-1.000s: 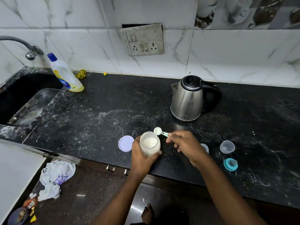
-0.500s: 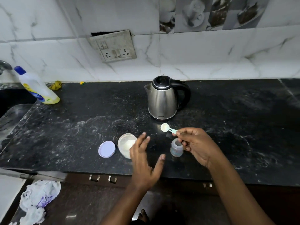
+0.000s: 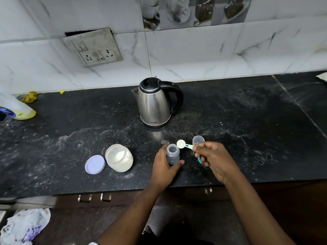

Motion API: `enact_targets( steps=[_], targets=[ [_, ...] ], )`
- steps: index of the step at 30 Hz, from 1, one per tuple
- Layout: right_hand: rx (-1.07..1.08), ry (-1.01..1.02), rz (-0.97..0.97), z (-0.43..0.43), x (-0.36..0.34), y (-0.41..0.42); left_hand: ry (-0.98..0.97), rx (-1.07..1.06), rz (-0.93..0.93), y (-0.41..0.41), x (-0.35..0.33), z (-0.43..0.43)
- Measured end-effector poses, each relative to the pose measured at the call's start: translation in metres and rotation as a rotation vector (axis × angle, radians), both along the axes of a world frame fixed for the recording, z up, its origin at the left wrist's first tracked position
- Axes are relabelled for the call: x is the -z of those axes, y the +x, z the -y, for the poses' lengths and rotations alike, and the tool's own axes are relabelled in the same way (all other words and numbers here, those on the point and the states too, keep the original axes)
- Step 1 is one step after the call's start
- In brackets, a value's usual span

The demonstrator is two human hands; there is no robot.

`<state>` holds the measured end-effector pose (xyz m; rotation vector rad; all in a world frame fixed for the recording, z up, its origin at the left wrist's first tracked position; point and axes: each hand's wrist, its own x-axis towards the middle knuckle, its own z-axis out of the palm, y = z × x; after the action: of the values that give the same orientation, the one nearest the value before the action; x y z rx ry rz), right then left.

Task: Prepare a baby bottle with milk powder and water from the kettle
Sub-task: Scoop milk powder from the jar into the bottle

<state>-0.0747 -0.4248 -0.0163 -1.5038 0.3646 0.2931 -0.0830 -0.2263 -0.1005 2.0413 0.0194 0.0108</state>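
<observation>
My left hand [image 3: 163,169] grips a small open baby bottle [image 3: 172,154] standing on the black counter [image 3: 70,135]. My right hand [image 3: 213,159] pinches the teal handle of a scoop [image 3: 182,144] heaped with white powder, held just right of the bottle's mouth. The open milk powder jar [image 3: 118,160] stands to the left, its lilac lid [image 3: 95,164] flat beside it. A steel kettle [image 3: 154,103] with a black handle stands behind, lid shut. The clear bottle cap [image 3: 198,140] sits behind my right hand; the teal nipple ring [image 3: 199,159] is mostly hidden under it.
A white and yellow detergent bottle [image 3: 16,110] stands at the far left edge. A yellow scrub [image 3: 31,96] lies by the wall. A socket plate [image 3: 93,47] hangs on the tiled wall. A crumpled cloth [image 3: 26,225] lies on the floor lower left.
My left hand let go of the powder jar, moved right and closed on the baby bottle. My right hand carried the filled scoop over beside the bottle's mouth. The view shifted right.
</observation>
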Motion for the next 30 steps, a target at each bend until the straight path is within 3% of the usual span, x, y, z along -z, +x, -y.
enact_targets(
  steps=[15, 30],
  targets=[
    [-0.041, -0.096, 0.223, -0.003, -0.009, 0.005, -0.069, -0.031, 0.118, 0.005, -0.035, 0.003],
    [-0.104, -0.434, 0.474, -0.003, -0.012, 0.003, -0.108, -0.051, 0.075, 0.009, -0.045, 0.002]
  ],
)
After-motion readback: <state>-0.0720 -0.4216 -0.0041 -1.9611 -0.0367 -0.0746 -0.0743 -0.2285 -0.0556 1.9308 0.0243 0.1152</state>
